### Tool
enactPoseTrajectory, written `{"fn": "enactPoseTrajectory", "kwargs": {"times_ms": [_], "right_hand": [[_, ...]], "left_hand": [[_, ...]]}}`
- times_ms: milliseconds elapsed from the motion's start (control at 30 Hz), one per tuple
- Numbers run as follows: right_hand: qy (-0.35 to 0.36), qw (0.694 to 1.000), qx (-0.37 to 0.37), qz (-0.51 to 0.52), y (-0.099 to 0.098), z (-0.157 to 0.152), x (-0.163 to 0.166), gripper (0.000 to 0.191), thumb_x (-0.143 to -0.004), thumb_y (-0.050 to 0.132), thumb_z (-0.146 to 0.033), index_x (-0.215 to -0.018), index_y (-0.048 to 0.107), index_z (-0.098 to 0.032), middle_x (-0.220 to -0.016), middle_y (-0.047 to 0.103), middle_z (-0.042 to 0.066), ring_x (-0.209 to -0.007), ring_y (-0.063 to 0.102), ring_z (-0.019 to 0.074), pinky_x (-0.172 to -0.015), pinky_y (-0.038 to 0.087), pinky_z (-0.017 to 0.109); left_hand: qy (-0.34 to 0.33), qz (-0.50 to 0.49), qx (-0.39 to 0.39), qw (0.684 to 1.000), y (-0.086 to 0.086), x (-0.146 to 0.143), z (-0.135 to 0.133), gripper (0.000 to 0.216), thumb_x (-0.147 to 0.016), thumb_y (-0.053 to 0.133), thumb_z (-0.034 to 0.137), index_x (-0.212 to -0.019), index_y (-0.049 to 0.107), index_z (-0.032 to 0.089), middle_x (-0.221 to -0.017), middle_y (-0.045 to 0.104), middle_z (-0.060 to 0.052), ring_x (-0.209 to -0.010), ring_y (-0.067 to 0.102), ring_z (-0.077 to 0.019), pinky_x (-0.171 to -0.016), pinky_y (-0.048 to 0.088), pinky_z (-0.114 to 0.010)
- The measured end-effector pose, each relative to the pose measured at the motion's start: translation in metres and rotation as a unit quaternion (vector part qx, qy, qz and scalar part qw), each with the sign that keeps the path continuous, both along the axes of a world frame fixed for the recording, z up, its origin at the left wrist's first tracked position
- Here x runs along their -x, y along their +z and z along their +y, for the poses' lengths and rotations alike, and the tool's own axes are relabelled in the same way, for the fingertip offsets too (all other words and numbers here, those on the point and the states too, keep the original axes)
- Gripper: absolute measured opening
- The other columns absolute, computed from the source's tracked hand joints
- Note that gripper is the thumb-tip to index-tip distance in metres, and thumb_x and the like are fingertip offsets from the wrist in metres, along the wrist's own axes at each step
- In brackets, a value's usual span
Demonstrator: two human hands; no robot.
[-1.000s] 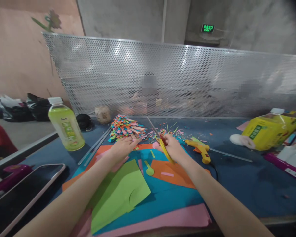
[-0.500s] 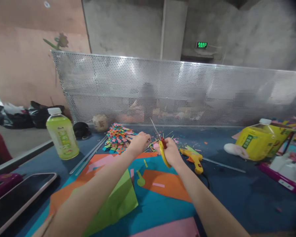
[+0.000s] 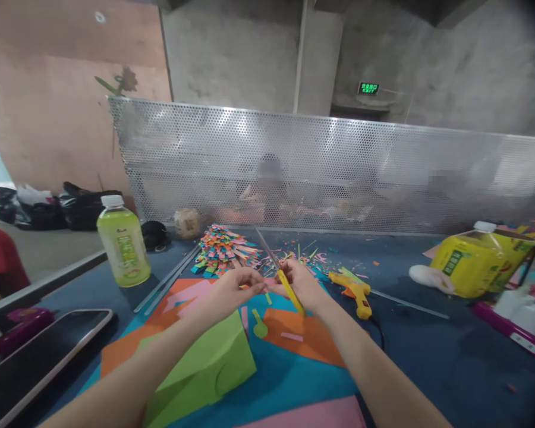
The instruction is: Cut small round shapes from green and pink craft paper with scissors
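My right hand point(image 3: 304, 285) is closed round yellow-handled scissors point(image 3: 282, 278) whose blades point up and left over the table. My left hand point(image 3: 236, 289) is pinched shut just left of the blades, holding a small paper piece that I cannot make out clearly. Both hands hover above overlapping coloured paper sheets: a green sheet point(image 3: 205, 368), an orange sheet point(image 3: 307, 339), a teal sheet point(image 3: 285, 380) and a pink sheet point(image 3: 312, 413). A pile of cut multicoloured paper strips point(image 3: 220, 248) lies just beyond my left hand.
A green drink bottle point(image 3: 123, 242) stands at left, a phone point(image 3: 49, 351) near the front left corner. A yellow glue gun point(image 3: 354, 290) lies right of my hands, a yellow jug point(image 3: 477, 258) farther right. A perforated metal screen point(image 3: 339, 169) backs the blue table point(image 3: 428, 345); people sit behind it.
My left hand pulled back from the strip pile and met the scissors. The scissors tilted, blades now pointing farther left. The camera view shifted slightly.
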State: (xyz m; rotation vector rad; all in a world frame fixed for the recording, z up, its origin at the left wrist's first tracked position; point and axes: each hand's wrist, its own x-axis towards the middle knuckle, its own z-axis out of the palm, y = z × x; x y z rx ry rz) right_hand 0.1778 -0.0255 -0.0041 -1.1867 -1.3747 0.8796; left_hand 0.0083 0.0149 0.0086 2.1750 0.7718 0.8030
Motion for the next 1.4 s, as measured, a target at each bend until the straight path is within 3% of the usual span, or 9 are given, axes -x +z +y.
{"fn": "enactPoseTrajectory", "kwargs": {"times_ms": [233,333,467,567,700,867,1067,1233,1400], "right_hand": [[-0.005,0.999,-0.027,0.024,0.004,-0.002,0.004,0.046,-0.052,0.075,-0.037,-0.071,0.036,-0.023,-0.061,0.05,-0.008,-0.046,0.043,0.0079,-0.043,0.036,0.021],[0.003,0.999,-0.029,0.024,0.008,-0.011,0.009,0.041,-0.058,0.073,-0.035,-0.073,0.037,-0.023,-0.064,0.047,-0.007,-0.052,0.045,0.0092,-0.048,0.037,0.022],[0.028,0.999,-0.019,0.016,0.01,-0.026,0.021,0.038,-0.061,0.072,-0.037,-0.073,0.039,-0.023,-0.063,0.038,-0.008,-0.053,0.037,0.0086,-0.048,0.033,0.022],[0.071,0.997,0.022,0.016,0.014,-0.039,0.031,0.034,-0.071,0.062,-0.047,-0.077,0.041,-0.022,-0.068,0.041,-0.006,-0.055,0.037,0.0088,-0.049,0.033,0.023],[0.102,0.989,0.105,-0.002,0.019,-0.052,0.04,0.043,-0.068,0.064,-0.056,-0.079,0.04,-0.022,-0.073,0.042,-0.004,-0.066,0.045,0.0118,-0.055,0.037,0.023],[0.153,0.986,0.071,0.008,0.006,-0.052,0.042,0.039,-0.074,0.058,-0.055,-0.086,0.042,-0.022,-0.075,0.041,-0.003,-0.066,0.04,0.0107,-0.056,0.037,0.022],[0.143,0.988,0.057,0.014,0.003,-0.05,0.046,0.037,-0.073,0.06,-0.053,-0.082,0.04,-0.023,-0.07,0.041,-0.004,-0.062,0.041,0.0119,-0.054,0.038,0.024],[0.104,0.992,0.051,0.041,0.005,-0.055,0.049,0.036,-0.068,0.064,-0.052,-0.082,0.047,-0.024,-0.07,0.042,-0.002,-0.056,0.04,0.0112,-0.048,0.035,0.023],[0.048,0.997,0.046,0.031,0.003,-0.062,0.05,0.034,-0.068,0.064,-0.053,-0.087,0.052,-0.026,-0.08,0.051,0.002,-0.073,0.051,0.0179,-0.057,0.045,0.028]], "left_hand": [[-0.013,-0.065,0.066,0.996,-0.01,0.014,0.001,0.028,-0.079,0.053,0.041,-0.071,0.058,0.015,-0.068,0.063,-0.002,-0.061,0.054,-0.0111,-0.057,0.042,-0.022],[0.015,-0.175,0.12,0.977,-0.004,0.017,-0.005,0.026,-0.075,0.059,0.04,-0.071,0.055,0.015,-0.066,0.061,-0.001,-0.056,0.05,-0.0092,-0.055,0.039,-0.022],[0.016,-0.274,0.131,0.953,0.0,0.021,-0.013,0.024,-0.075,0.062,0.037,-0.069,0.052,0.017,-0.063,0.057,0.002,-0.058,0.05,-0.0085,-0.056,0.039,-0.022],[0.01,-0.32,0.12,0.94,-0.001,0.023,-0.018,0.018,-0.079,0.059,0.032,-0.071,0.051,0.018,-0.061,0.053,0.004,-0.061,0.051,-0.0081,-0.061,0.04,-0.022],[0.006,-0.366,0.099,0.925,-0.002,0.023,-0.025,0.015,-0.082,0.056,0.027,-0.071,0.05,0.018,-0.068,0.056,0.004,-0.059,0.051,-0.007,-0.059,0.042,-0.022],[-0.011,-0.384,0.068,0.921,-0.001,0.022,-0.028,0.011,-0.083,0.053,0.024,-0.074,0.05,0.019,-0.07,0.056,0.003,-0.059,0.052,-0.0081,-0.056,0.044,-0.023],[-0.003,-0.383,0.052,0.922,-0.001,0.021,-0.031,0.012,-0.083,0.054,0.023,-0.072,0.049,0.02,-0.07,0.053,0.002,-0.062,0.052,-0.0096,-0.056,0.043,-0.024],[0.011,-0.361,0.06,0.931,0.0,0.02,-0.037,0.011,-0.082,0.055,0.025,-0.072,0.05,0.02,-0.069,0.055,0.001,-0.061,0.052,-0.0096,-0.055,0.042,-0.023],[0.022,-0.355,0.055,0.933,0.002,0.021,-0.039,0.011,-0.081,0.056,0.024,-0.072,0.051,0.02,-0.069,0.056,0.001,-0.059,0.052,-0.0096,-0.055,0.041,-0.024]]}}
